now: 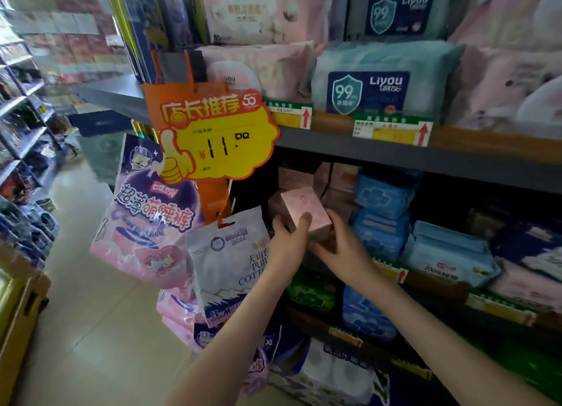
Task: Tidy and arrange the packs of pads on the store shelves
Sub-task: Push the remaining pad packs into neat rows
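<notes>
A person's two bare arms reached from the lower edge of the view toward a store shelf stocked with packs of pads. Both hands held one small pink pack (305,212) in the air at the front of the middle shelf, tilted with one corner up. The left hand (289,241) gripped its left side, fingers (278,223) curled round the edge and the thumb laid across the front face. The right hand (340,247) grasped the lower right side; its fingertips were hidden behind the pack. More pink packs sat in shadow behind, and a stack of blue packs (383,205) stood just to the right. On the upper shelf (395,157) lay teal packs (374,83) marked "Liyou 99". A yellow and orange price sign (219,138) reading 11 hung at the left end of the shelving. Beneath the sign dangled a purple pack (149,217) and a white pack (231,262).
</notes>
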Tool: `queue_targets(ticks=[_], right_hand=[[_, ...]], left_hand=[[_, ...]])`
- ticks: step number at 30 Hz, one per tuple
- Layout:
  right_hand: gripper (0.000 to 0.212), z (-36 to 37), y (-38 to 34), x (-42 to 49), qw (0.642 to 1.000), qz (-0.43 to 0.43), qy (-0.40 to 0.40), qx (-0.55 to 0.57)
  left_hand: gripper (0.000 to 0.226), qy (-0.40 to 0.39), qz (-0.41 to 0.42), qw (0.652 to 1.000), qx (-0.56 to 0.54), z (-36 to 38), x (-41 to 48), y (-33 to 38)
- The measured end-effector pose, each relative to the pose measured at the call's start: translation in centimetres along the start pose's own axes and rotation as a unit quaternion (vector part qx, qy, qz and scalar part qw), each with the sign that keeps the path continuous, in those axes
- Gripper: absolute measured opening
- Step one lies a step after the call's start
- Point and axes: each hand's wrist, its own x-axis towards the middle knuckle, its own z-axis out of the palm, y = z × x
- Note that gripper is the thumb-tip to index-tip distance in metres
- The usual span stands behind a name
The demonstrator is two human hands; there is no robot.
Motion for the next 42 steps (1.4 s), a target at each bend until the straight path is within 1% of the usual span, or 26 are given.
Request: queue_targets(ticks=[3, 5, 6, 7, 9, 10, 12, 14, 15, 18, 19, 20, 22, 24, 25, 28, 30, 32, 34, 35, 36, 37, 39, 40, 42], right_hand=[[0.067, 0.3, -0.3, 2.6, 0.998, 0.024, 0.024, -0.045], [0.067, 0.0, -0.4, 4.2, 0.996, 0.030, 0.037, -0.072], [0.067, 0.0, -0.4, 4.8, 0.996, 0.024, 0.039, -0.081], [0.068, 0.2, -0.2, 5.1, 0.995, 0.015, 0.035, -0.090], [0.066, 0.8, 0.2, 5.0, 0.992, -0.016, 0.024, -0.122], [0.066, 1.1, 0.5, 5.0, 0.988, -0.030, 0.021, -0.150], [0.068, 1.4, 1.2, 4.9, 0.969, -0.044, 0.018, -0.242], [0.070, 0.9, 1.5, 4.9, 0.944, -0.053, 0.039, -0.323], [0.070, 0.3, 1.5, 4.9, 0.937, -0.060, 0.062, -0.339], [0.073, -1.8, 2.4, 4.5, 0.912, -0.061, 0.158, -0.374], [0.076, -2.6, 2.9, 4.3, 0.899, -0.048, 0.185, -0.395], [0.078, -3.3, 3.3, 4.0, 0.884, -0.029, 0.208, -0.418], [0.078, -4.7, 4.1, 3.2, 0.865, 0.016, 0.214, -0.454], [0.075, -5.6, 5.0, 2.5, 0.863, 0.053, 0.193, -0.464], [0.073, -6.1, 5.3, 2.3, 0.861, 0.051, 0.194, -0.468], [0.072, -7.2, 5.4, 2.4, 0.853, 0.027, 0.227, -0.470], [0.072, -7.7, 5.4, 2.6, 0.848, 0.012, 0.254, -0.465], [0.072, -8.2, 5.3, 2.5, 0.844, -0.001, 0.267, -0.465], [0.070, -8.4, 5.6, 2.0, 0.845, -0.005, 0.273, -0.461], [0.069, -8.6, 5.6, 1.7, 0.849, 0.000, 0.272, -0.454], [0.066, -8.8, 5.7, 1.5, 0.858, 0.008, 0.266, -0.440], [0.062, -9.0, 5.6, 1.3, 0.872, 0.016, 0.253, -0.418], [0.052, -9.4, 5.1, 1.2, 0.913, 0.037, 0.210, -0.347], [0.048, -9.6, 4.8, 1.3, 0.933, 0.046, 0.188, -0.305], [0.044, -9.9, 4.5, 1.2, 0.952, 0.042, 0.179, -0.246]], left_hand=[[0.090, 0.004, -0.003, 0.998, 0.057, 0.0, 1.6, 1.3], [0.079, 0.008, 0.012, 0.999, 0.047, 0.0, 2.8, 1.8], [0.074, 0.016, 0.017, 1.000, 0.018, 0.1, 3.6, 1.9], [0.072, 0.025, 0.006, 1.000, -0.008, 0.1, 4.2, 2.1], [0.075, 0.032, -0.040, 0.999, -0.009, 0.6, 5.2, 2.4], [0.076, 0.041, -0.057, 0.998, 0.001, 0.8, 5.6, 2.4], [0.078, 0.077, -0.061, 0.995, 0.014, 1.1, 5.8, 2.7], [0.068, 0.116, -0.038, 0.990, 0.075, 1.2, 6.4, 2.8], [0.061, 0.128, -0.022, 0.986, 0.101, 1.3, 6.5, 3.0], [0.057, 0.098, 0.041, 0.955, 0.277, 1.7, 6.1, 2.7], [0.055, 0.093, 0.065, 0.949, 0.293, 1.8, 5.7, 2.6], [0.056, 0.107, 0.091, 0.940, 0.312, 2.0, 5.5, 2.4], [0.061, 0.128, 0.129, 0.916, 0.357, 2.4, 5.5, 1.7], [0.060, 0.119, 0.144, 0.896, 0.404, 2.6, 5.6, 1.0], [0.059, 0.116, 0.151, 0.891, 0.413, 2.7, 5.7, 0.9], [0.057, 0.117, 0.187, 0.894, 0.390, 3.5, 5.1, 0.9], [0.052, 0.105, 0.244, 0.891, 0.367, 4.5, 4.4, 0.6], [0.046, 0.087, 0.318, 0.879, 0.343, 5.5, 3.6, 0.4], [0.040, 0.067, 0.380, 0.859, 0.337, 6.6, 3.2, 0.1], [0.040, 0.050, 0.396, 0.857, 0.326, 7.0, 3.0, 0.1], [0.043, 0.021, 0.395, 0.868, 0.300, 7.5, 2.8, 0.2], [0.049, -0.014, 0.381, 0.886, 0.264, 8.0, 2.7, 0.3], [0.060, -0.075, 0.342, 0.916, 0.197, 8.6, 2.8, 0.7], [0.063, -0.095, 0.332, 0.922, 0.177, 8.9, 3.0, 0.9], [0.060, -0.104, 0.324, 0.928, 0.150, 9.3, 3.2, 1.1]])
